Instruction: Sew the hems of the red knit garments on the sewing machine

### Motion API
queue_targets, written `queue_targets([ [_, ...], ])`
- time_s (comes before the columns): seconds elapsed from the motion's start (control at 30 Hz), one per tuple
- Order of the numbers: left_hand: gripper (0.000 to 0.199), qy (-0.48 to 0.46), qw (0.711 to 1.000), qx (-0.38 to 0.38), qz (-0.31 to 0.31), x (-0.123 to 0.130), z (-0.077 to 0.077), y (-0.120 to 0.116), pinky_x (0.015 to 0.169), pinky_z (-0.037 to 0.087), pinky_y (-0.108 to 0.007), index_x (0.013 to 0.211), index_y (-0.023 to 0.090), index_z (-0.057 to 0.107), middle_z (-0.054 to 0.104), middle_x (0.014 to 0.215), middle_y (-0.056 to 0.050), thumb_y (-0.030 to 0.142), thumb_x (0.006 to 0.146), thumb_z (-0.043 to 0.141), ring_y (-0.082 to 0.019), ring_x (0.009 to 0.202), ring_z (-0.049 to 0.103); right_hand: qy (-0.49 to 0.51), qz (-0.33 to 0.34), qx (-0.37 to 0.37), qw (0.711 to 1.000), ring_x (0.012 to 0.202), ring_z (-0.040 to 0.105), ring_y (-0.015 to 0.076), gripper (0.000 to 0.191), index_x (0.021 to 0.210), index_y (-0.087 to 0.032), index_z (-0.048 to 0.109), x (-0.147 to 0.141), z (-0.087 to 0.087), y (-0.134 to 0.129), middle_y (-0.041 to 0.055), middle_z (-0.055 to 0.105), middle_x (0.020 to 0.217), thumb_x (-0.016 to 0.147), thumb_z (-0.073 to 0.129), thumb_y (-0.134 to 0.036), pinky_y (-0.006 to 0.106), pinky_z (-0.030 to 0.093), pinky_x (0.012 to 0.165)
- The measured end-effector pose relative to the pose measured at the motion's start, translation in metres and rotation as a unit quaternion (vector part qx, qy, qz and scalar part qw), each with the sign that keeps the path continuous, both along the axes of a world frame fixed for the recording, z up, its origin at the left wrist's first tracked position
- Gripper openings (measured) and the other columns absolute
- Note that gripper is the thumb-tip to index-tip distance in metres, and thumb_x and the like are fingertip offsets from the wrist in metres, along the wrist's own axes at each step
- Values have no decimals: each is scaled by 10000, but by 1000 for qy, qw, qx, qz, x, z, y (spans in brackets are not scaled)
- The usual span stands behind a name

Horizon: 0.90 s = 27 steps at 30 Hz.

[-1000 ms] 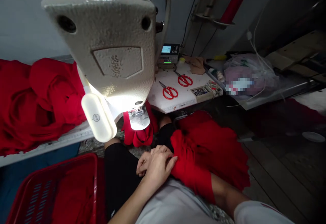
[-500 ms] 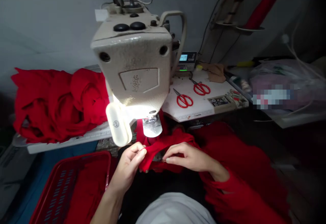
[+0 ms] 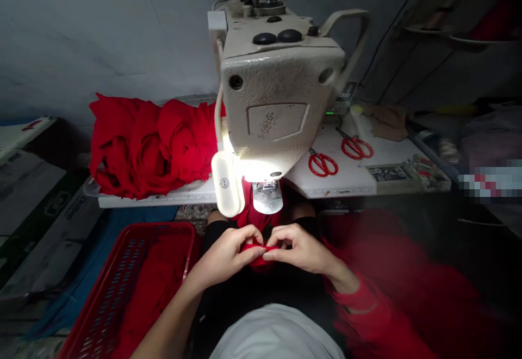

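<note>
Red soft cloth, a small folded piece (image 3: 261, 262), sits above the lap, held between the bare left hand (image 3: 232, 250) and the bare right hand (image 3: 298, 247). Each grip is pinched, thumb against fingertips, on the cloth's upper edge. Half a second ago the left hand held this piece stretched out while the right hand's fingers seemed loose beside it; now the two hands meet almost tip to tip and the cloth is bunched. Both wrists angle inward, the left forearm bare, the right one wrapped in red fabric (image 3: 371, 315) that spreads into a blurred heap at the right.

Left of the lap stands a slotted red plastic basket (image 3: 163, 224) with more red cloth inside. Just beyond the hands, a rounded metal plate (image 3: 267, 204) juts out, with red fabric hanging beneath it. Beside the plate, a lit white oval lamp (image 3: 226, 185) blocks part of the white table (image 3: 342, 185). Over the plate looms a cream metal sewing machine (image 3: 281, 103), which now covers much of the small control panel (image 3: 345, 98) behind it. Two red-handled metal scissors (image 3: 322, 162) lie on the table to its right; rumpled red cloth is piled (image 3: 159, 147) to its left.
</note>
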<state>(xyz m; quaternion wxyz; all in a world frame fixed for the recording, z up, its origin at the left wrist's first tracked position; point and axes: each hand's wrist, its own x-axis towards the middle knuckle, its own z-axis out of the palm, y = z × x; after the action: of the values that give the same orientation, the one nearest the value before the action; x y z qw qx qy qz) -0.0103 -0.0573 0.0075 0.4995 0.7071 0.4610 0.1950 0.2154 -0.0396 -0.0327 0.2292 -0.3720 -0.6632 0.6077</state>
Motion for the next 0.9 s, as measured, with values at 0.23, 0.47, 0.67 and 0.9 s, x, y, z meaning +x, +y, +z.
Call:
queue_targets([
  [0.23,282,-84,992,42,88,-8,-16,-1,585,421,-226,1193,184,738,602,726,11,351,988,638,-125,620,543,38,-113,-61,991,514,505,95,328,836,-134,753,2,9,-3,-2,618,655,889,737,-457,211,405,463],
  [0.47,366,-2,939,343,26,-13,-27,3,646,461,-250,1401,180,636,605,787,-34,209,1057,516,-147,696,575,25,-166,9,986,578,558,129,290,799,-154,771,-7,36,-2,37,691,706,875,757,-433,237,446,518],
  [0.67,317,24,895,444,38,-17,-38,1,602,430,-246,1334,171,651,581,749,-20,156,1042,529,-138,647,535,29,-169,-29,985,455,451,101,316,768,-158,754,-13,36,-2,-5,624,576,864,756,-459,247,365,448],
  [0.9,231,-2,921,387,46,-15,-32,1,642,466,-264,1180,150,705,655,798,-57,162,1040,522,-156,678,587,-42,-182,216,958,617,583,159,201,796,-200,796,-10,54,-7,35,691,699,931,702,-316,297,439,599],
])
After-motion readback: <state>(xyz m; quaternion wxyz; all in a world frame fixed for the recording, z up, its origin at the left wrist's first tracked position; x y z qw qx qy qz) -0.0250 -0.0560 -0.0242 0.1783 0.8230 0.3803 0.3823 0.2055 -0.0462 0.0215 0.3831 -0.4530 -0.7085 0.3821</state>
